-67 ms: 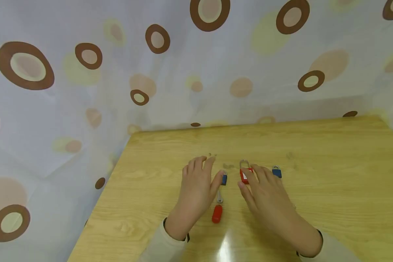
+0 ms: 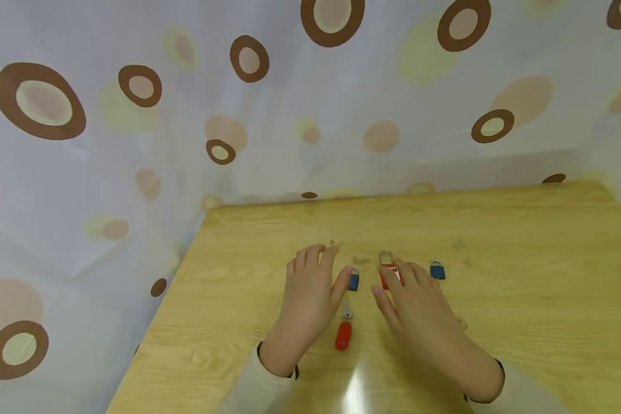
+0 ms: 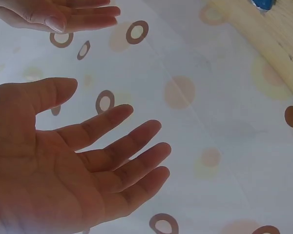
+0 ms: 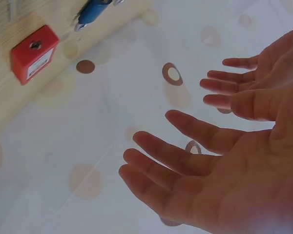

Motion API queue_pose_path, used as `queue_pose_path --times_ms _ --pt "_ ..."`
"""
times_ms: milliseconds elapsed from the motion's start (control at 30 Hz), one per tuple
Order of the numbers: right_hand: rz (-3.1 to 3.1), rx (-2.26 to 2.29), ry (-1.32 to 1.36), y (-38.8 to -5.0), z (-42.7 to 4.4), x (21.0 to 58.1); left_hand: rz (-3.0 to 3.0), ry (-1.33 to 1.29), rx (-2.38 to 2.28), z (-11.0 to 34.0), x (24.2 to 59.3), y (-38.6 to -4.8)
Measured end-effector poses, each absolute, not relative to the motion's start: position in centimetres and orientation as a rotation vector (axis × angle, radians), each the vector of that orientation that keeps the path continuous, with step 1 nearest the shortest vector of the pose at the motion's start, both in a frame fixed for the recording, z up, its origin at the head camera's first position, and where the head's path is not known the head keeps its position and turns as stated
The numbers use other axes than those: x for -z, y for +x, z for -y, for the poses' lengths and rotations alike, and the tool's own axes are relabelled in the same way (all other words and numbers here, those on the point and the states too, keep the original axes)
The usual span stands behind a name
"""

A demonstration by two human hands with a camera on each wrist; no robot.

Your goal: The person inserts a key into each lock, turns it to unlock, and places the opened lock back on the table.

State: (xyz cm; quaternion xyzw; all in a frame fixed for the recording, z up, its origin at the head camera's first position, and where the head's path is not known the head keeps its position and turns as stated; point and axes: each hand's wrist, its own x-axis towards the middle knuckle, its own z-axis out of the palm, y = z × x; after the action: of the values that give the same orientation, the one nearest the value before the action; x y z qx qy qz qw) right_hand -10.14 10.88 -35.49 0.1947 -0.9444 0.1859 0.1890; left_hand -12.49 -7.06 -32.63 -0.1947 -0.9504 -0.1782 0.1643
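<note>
My left hand (image 2: 307, 293) is held with fingers spread, palm empty in the left wrist view (image 3: 63, 165). Its thumb overlaps the edge of a blue padlock (image 2: 353, 280) in the head view. My right hand (image 2: 426, 313) has its fingers apart and holds nothing; its index finger partly covers a red padlock (image 2: 386, 283) with a white label. In the right wrist view the red padlock (image 4: 35, 52) stands apart from the right hand (image 4: 210, 170). A silver key (image 2: 347, 311) with a red tag (image 2: 343, 336) lies between the hands.
Beyond the right hand a second blue padlock (image 2: 437, 270) lies on the wooden table (image 2: 248, 241). A small ring (image 2: 463, 324) is right of that hand. A patterned cloth (image 2: 341, 103) hangs behind and left of the table.
The right hand has shifted slightly left in the head view, uncovering more of the small ring. The left hand has barely moved.
</note>
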Motion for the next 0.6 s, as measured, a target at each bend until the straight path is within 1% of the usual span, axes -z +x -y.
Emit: queue_pose_path --times_ms 300,600 --pt "2.641 -0.484 0.709 -11.6 -7.9 34.8 2.649 -0.536 0.556 7.4 31.0 -13.7" --pt "2.685 -0.439 0.835 -12.5 -4.5 35.9 2.661 -0.501 0.617 7.6 30.6 -14.3"
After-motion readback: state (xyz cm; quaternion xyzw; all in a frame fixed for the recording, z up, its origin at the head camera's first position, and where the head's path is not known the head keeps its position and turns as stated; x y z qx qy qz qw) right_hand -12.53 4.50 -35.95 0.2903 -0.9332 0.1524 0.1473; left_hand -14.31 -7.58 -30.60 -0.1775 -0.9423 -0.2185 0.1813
